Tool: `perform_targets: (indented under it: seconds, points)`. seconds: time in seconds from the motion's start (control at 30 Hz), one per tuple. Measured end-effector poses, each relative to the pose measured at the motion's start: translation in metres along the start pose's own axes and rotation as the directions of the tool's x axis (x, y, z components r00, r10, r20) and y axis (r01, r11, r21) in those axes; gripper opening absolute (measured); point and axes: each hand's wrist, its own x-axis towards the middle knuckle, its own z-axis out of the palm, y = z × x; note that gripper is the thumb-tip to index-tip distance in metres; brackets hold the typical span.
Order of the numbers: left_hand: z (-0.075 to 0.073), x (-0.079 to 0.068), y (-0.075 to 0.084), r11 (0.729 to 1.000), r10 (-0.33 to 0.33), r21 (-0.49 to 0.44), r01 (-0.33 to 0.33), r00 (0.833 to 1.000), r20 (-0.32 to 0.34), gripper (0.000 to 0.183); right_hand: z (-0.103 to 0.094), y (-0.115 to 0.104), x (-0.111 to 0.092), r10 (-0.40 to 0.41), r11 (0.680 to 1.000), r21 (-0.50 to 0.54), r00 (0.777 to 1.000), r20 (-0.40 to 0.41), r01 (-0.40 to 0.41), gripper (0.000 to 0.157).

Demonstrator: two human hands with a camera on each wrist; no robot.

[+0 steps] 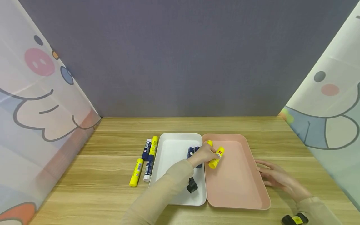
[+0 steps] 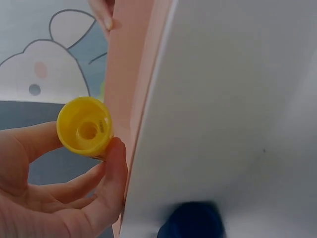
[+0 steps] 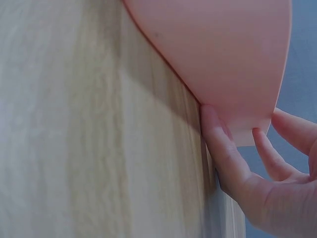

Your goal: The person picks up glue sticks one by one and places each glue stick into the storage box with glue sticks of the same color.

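Note:
My left hand (image 1: pixel 204 154) pinches a yellow glue stick (image 1: pixel 214 163) between thumb and fingers, over the left part of the pink tray (image 1: pixel 236 190). In the left wrist view the glue stick's hollow round end (image 2: pixel 84 126) faces the camera. Another yellow glue stick (image 1: pixel 209 142) is in the pink tray, partly behind that hand. Two dark blue sticks (image 1: pixel 190 152) are in the white tray (image 1: pixel 171 147), partly covered by the left hand. At the pink tray's right side, my right hand (image 1: pixel 274 176) touches the outer wall with its fingertips, fingers extended.
Left of the white tray, two yellow glue sticks (image 1: pixel 136 172) and two dark blue sticks with white ends (image 1: pixel 149 168) lie on the wooden table (image 1: pixel 107 175). Both trays stand side by side. A grey panel (image 1: pixel 185 62) rises behind, with printed cloths at both sides.

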Motion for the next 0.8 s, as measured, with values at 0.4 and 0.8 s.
perform_targets:
  seconds: [0.4, 0.8]
  points:
    - [0.013, -0.001, 0.006, 0.98, 0.027, 0.196, -0.037, 0.998, 0.052, 0.017, -0.003, 0.001, 0.001, -0.009, 1.0, -0.012, 1.0, 0.01, 0.01, 0.033]
    - [0.02, -0.002, 0.009, 0.947, -0.01, 0.322, -0.016, 0.997, 0.08, 0.02, -0.004, 0.001, 0.001, -0.009, 1.0, -0.001, 1.0, 0.03, 0.009, 0.032]
